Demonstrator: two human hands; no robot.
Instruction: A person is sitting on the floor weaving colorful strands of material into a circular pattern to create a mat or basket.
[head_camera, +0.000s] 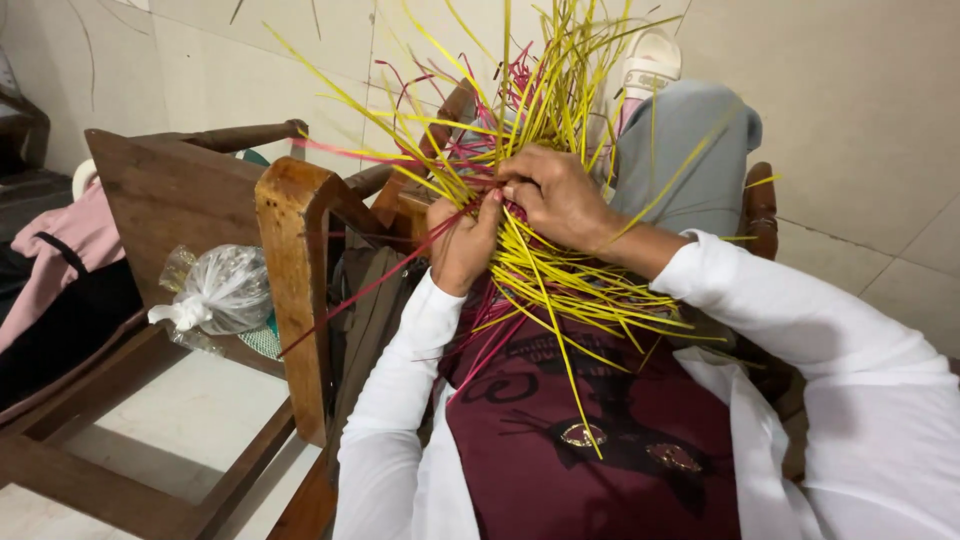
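Note:
A bundle of thin yellow and pink strips (540, 110) fans out upward and downward from a woven knot at the middle of the head view. My left hand (462, 240) pinches the strips at that knot from the left. Close against it on the right, my right hand (555, 195) grips the same strips with bent fingers. Loose strip ends (560, 300) trail down over my dark red shirt (590, 430). Both arms wear long white sleeves. The knot itself is mostly hidden by my fingers.
A wooden chair (295, 260) stands at my left with a knotted clear plastic bag (222, 290) hanging by it. Pink cloth (60, 250) lies at far left. My raised knee in grey trousers (690, 150) and a white sandal (650, 65) are beyond the hands. Tiled floor surrounds.

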